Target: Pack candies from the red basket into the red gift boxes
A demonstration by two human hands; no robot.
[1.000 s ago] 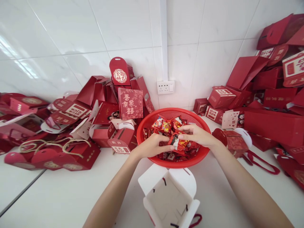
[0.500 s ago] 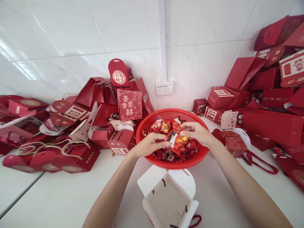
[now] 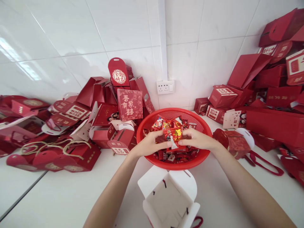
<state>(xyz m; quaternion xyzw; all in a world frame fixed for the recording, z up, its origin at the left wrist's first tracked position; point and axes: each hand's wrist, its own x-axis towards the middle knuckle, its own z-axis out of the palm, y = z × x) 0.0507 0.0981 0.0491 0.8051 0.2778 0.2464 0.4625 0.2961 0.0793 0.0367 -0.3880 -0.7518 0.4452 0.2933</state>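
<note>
Above a round red plastic basket (image 3: 174,166), both hands hold one red wrapped candy packet (image 3: 175,134) with gold lettering and a white figure on it. My left hand (image 3: 152,144) pinches its left side between thumb and fingers. On its right side, my right hand (image 3: 198,139) grips with thumb and fingertips. Several smaller wrapped candies (image 3: 166,155) fill the basket below. In front of the basket stands an open box (image 3: 169,199), white inside, with its flaps folded out and dark cord ends poking through its walls. Nothing lies in the box's visible inside.
Red gift boxes (image 3: 78,112) lie heaped on the left, some with rope handles. More red boxes (image 3: 273,126) are piled high on the right, beside a red ribbon handle (image 3: 267,164). A wall socket (image 3: 165,87) sits behind the basket on the white tiles.
The packet has been turned more level between the hands, with its face tilted differently. My right hand has moved slightly down, its fingers now at the packet's right end.
</note>
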